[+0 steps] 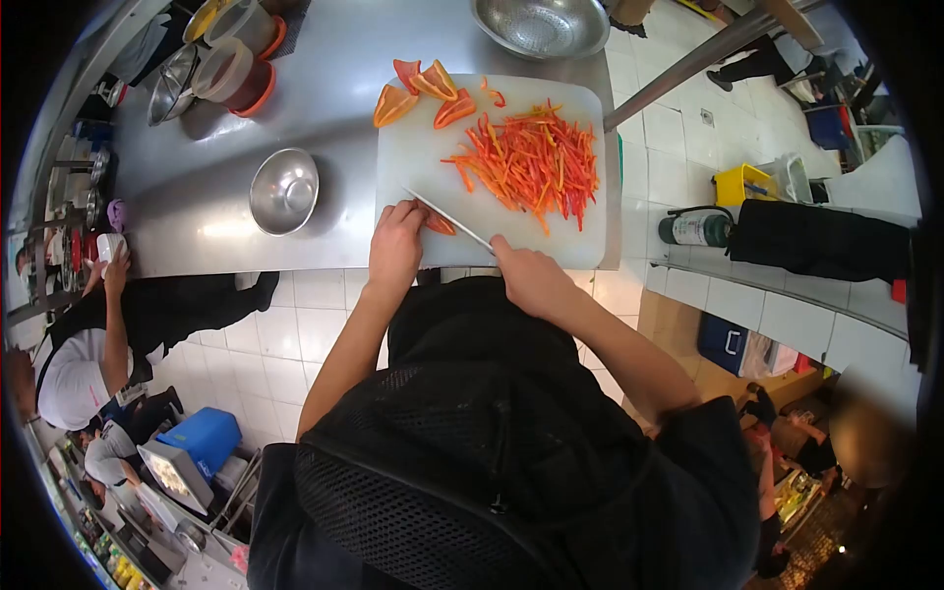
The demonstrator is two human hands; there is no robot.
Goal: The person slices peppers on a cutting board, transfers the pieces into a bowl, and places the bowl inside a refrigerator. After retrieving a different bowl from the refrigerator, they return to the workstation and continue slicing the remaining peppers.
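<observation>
On the white cutting board (413, 162), near its front edge, my left hand (396, 239) presses a piece of red pepper (438, 224) with bent fingertips. My right hand (531, 275) is wrapped round the handle of a knife (447, 216), whose blade slants up and left across the board beside my left fingers. A heap of thin red and orange pepper strips (541, 162) covers the board's right half. Several larger pepper pieces (433, 84) lie at its back left corner.
An empty steel bowl (285, 192) stands left of the board on the metal table (197, 177). A steel colander (541, 25) sits behind, plastic tubs (233, 77) at the back left. A metal post (688, 69) rises at the right. Other people (84, 369) are at the left and lower right.
</observation>
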